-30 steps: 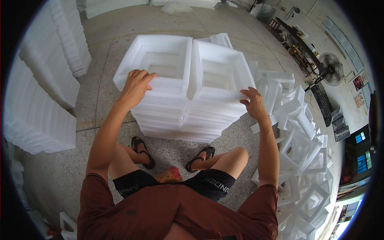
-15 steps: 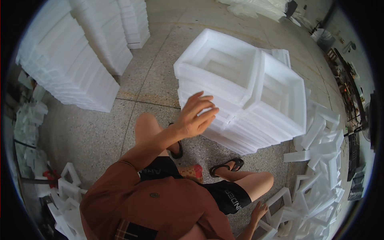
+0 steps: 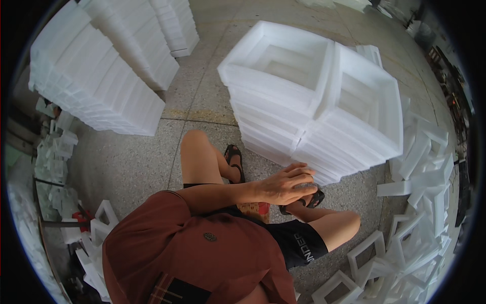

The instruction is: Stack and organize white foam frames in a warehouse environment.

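My left hand (image 3: 287, 185) is held out in front of my body, above my sandalled foot, with its fingers loosely bent and apart. Nothing shows in it. Just beyond it stand two side-by-side stacks of white foam trays. The left top tray (image 3: 243, 65) and the right top tray (image 3: 331, 119) each have a stepped hollow facing up. My fingertips look close to the lower part of the stacks; whether they touch, I cannot tell. My right hand is out of sight.
On the right lies a heap of loose white foam frames (image 3: 353, 253). Tall stacks of white foam pieces (image 3: 121, 96) stand at the far left. More foam scraps (image 3: 55, 147) and a small red object (image 3: 81, 218) are along the left side. A sandal (image 3: 234, 162) is on my left foot.
My left hand has come down and to the right, away from the tray stack. My right hand, earlier by the loose foam frames, has gone out of view. The view has shifted slightly.
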Available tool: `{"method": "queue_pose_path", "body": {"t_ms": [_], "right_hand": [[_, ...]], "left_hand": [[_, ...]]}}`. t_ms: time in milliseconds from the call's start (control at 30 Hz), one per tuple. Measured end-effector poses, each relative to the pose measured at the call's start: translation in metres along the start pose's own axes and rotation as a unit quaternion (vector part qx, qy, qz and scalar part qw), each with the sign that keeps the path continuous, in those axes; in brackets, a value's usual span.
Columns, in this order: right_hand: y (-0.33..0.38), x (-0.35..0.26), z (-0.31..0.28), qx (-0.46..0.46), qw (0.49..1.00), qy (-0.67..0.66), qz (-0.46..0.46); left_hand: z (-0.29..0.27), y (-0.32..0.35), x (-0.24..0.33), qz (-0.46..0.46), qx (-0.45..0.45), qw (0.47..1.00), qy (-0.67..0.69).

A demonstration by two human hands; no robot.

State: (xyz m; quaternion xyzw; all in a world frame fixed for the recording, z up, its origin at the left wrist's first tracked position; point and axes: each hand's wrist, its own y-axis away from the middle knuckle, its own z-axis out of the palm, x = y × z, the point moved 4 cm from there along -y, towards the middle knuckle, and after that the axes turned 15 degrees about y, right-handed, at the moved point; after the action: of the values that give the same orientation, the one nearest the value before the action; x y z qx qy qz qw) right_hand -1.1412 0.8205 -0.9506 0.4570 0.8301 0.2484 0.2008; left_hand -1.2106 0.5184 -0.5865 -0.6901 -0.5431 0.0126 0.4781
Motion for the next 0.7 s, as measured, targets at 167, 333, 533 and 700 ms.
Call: {"method": "queue_pose_path", "body": {"t_ms": [167, 333, 533, 700], "right_hand": [[0.054, 0.016, 0.009, -0.045, 0.977, -0.062, 0.201], [0.132, 0.087, 0.043, -0.107, 0.895, -0.129, 0.414], [0.040, 0.127, 0.041, 0.023, 0.862, -0.325, 0.389], [-0.032, 0.170, -0.023, 0.151, 0.925, -0.277, 0.213]], "left_hand": [[-0.015, -0.001, -0.002, -0.051, -0.018, 0.999, -0.008], [-0.003, 0.012, -0.007, -0.063, -0.038, 0.997, -0.030], [0.026, 0.014, -0.003, -0.036, -0.110, 0.993, 0.004], [0.032, 0.000, 0.000, -0.035, -0.107, 0.994, -0.001]]}}
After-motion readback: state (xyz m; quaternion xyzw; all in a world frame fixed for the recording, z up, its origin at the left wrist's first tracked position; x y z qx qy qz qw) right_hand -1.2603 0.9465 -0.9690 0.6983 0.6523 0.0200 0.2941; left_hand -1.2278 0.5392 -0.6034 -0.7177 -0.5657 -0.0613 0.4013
